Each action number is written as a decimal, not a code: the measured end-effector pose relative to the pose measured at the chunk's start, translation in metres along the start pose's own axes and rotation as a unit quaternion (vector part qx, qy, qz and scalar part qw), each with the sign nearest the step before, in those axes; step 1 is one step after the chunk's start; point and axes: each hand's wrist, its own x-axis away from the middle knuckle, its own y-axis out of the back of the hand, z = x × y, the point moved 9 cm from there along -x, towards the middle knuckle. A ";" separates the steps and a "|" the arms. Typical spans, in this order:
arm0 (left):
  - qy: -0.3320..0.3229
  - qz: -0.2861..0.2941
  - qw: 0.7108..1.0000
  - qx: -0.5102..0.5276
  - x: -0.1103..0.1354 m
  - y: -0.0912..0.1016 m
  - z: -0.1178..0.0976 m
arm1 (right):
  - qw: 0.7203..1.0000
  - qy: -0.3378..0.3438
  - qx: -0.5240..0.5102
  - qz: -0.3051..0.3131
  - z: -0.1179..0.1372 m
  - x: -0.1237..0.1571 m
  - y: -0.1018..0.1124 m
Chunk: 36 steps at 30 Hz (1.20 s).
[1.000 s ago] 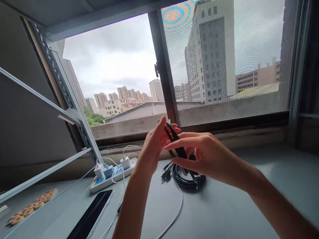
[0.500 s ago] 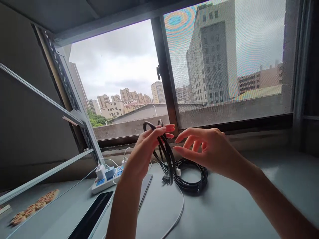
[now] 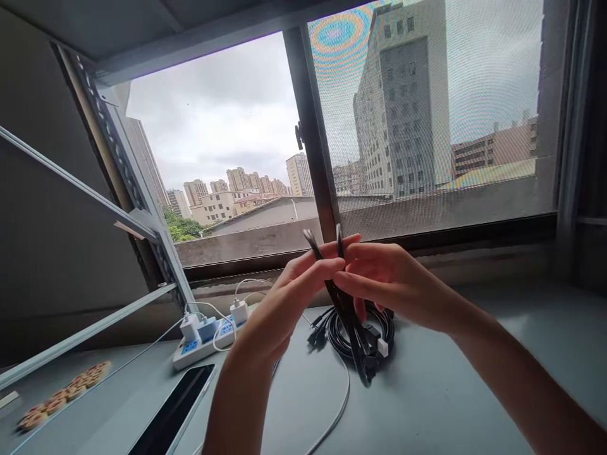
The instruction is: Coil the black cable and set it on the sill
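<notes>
Two hands meet in front of the window, but begin far to their left. A row of small orange-brown pieces [image 3: 61,395] lies on the grey table [image 3: 450,398], well apart from the left hand. Nearer, below and left of that hand, a dark-screened device [image 3: 175,407] lies flat. Just beyond it a white power strip [image 3: 203,335] carries white chargers, and a thin white cord [image 3: 339,404] trails across the table beneath the left forearm.

The left hand [image 3: 279,309] is raised, thumb and fingers closed narrowly on a folded black cable [image 3: 348,316] just below its upper bends. Pinching there holds the strands together as one flat bundle instead of letting them spring apart. The right hand [image 3: 393,284] comes in from the other side, its fingertips closed on the same bundle and touching the left hand's fingertips.

Because both grips sit high, the rest of the cable hangs by its own weight. It slants down to the right, and its plug ends reach close to the table. Under the right hand a second, coiled black cable [image 3: 334,338] lies on the table, with the hanging bundle crossing in front of it.
</notes>
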 end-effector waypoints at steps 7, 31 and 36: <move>0.003 0.004 1.000 -0.012 0.003 0.009 -0.001 | 0.999 0.018 0.020 -0.033 0.006 -0.002 0.001; -0.081 -0.276 0.957 -0.043 0.010 0.126 -0.014 | 0.944 -0.001 -0.057 -0.325 0.016 0.022 0.085; -0.077 -0.345 0.935 0.019 0.014 0.135 -0.010 | 0.927 0.051 -0.032 -0.371 0.023 0.027 0.091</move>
